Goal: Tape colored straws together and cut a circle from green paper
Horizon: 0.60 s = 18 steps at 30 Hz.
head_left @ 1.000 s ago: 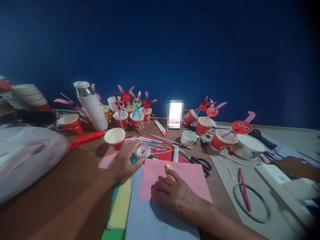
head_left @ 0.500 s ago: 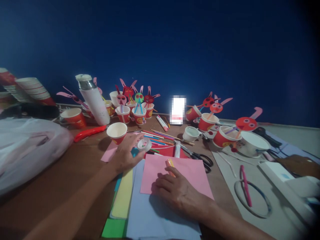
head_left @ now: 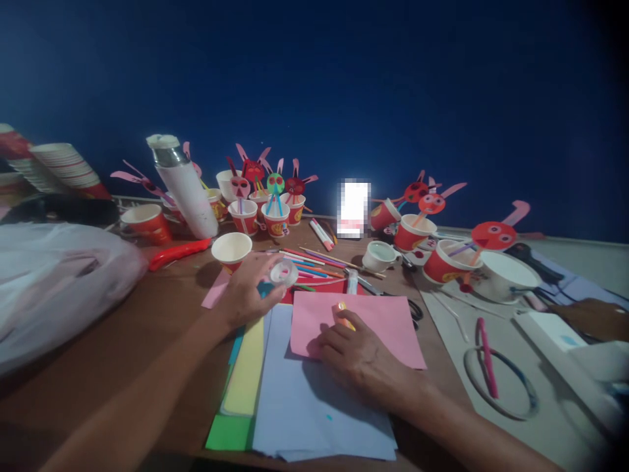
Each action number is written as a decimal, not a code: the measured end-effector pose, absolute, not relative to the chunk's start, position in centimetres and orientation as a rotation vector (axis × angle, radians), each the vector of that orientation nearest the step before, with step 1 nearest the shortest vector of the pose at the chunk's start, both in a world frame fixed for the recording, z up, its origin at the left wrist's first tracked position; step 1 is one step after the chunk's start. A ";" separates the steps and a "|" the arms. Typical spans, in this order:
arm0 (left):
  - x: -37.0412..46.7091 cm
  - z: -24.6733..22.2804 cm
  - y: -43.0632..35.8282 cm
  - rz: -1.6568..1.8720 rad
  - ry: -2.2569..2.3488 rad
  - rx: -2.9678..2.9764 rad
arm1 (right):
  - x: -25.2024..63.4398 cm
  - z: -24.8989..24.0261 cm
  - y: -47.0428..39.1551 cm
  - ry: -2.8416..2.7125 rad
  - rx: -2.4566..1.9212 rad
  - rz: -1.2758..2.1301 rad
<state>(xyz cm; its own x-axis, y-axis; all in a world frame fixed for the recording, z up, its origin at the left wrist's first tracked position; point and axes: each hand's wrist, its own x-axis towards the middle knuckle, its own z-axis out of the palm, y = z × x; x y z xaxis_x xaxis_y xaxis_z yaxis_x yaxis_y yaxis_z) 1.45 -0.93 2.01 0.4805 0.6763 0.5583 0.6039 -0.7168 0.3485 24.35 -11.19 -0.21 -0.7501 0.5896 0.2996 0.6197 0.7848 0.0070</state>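
Note:
My left hand [head_left: 248,292] is closed around a small roll of clear tape [head_left: 284,272], just right of a red-and-white paper cup [head_left: 232,250]. A strip of pink paper [head_left: 215,292] lies under that wrist. My right hand [head_left: 356,357] is closed on a short orange-and-yellow tube [head_left: 344,313], whose kind I cannot make out. That hand rests on a pink paper sheet [head_left: 378,318], on top of a stack of pale blue paper [head_left: 289,406]. Yellow paper [head_left: 244,373] and green paper [head_left: 228,429] stick out at the stack's left side.
Coloured sticks [head_left: 314,262], a glue stick [head_left: 352,282] and black-handled scissors [head_left: 415,308] lie beyond the paper. Several cups with paper rabbit figures [head_left: 276,226] stand behind. A white flask [head_left: 187,190] and plastic bag [head_left: 63,288] are left. Another person's hand [head_left: 592,318] is right.
The pink sheet has shifted right and slightly away over the blue stack, with my right hand moving along. My left hand still holds the tape roll. The whole view has shifted slightly.

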 end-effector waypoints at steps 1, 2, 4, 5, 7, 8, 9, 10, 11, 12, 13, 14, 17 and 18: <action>1.2 2.3 -0.8 1.098 1.143 2.623 | 24.4 -0.3 -11.2 -2.689 -0.936 -0.163; 0.9 2.7 -0.7 1.152 1.148 2.635 | 24.5 -0.3 -11.1 -2.680 -0.940 -0.169; 0.5 3.4 -0.6 1.269 1.152 2.651 | 24.5 -0.4 -11.1 -2.653 -0.956 -0.160; 0.4 3.6 -0.6 1.317 1.149 2.655 | 24.5 -0.4 -11.1 -2.644 -0.970 -0.141; 0.4 3.9 -0.7 1.354 1.128 2.663 | 24.4 -0.3 -11.2 -2.630 -0.996 -0.090; 0.5 4.0 -0.9 1.341 1.113 2.669 | 24.3 -0.2 -11.3 -2.625 -1.007 -0.061; 0.6 3.9 -1.0 1.325 1.093 2.674 | 24.2 -0.1 -11.3 -2.622 -1.011 -0.031; 0.8 3.8 -1.2 1.306 1.070 2.680 | 24.1 0.1 -11.4 -2.622 -1.005 -0.002; 0.9 3.7 -1.3 1.289 1.045 2.686 | 23.9 0.2 -11.6 -2.623 -0.988 0.025; 1.1 3.6 -1.4 1.268 1.022 2.692 | 23.7 0.4 -11.8 -2.627 -0.965 0.053; 1.2 3.6 -1.5 1.243 1.004 2.698 | 23.4 0.5 -12.0 -2.634 -0.933 0.080; 1.3 3.5 -1.6 1.215 0.995 2.704 | 23.1 0.6 -12.2 -2.646 -0.894 0.108; 1.6 3.2 -1.7 1.103 0.973 2.724 | 22.4 0.7 -12.9 -2.729 -0.745 0.207; 1.7 3.0 -1.7 1.083 0.960 2.732 | 22.2 0.6 -13.0 -2.764 -0.703 0.235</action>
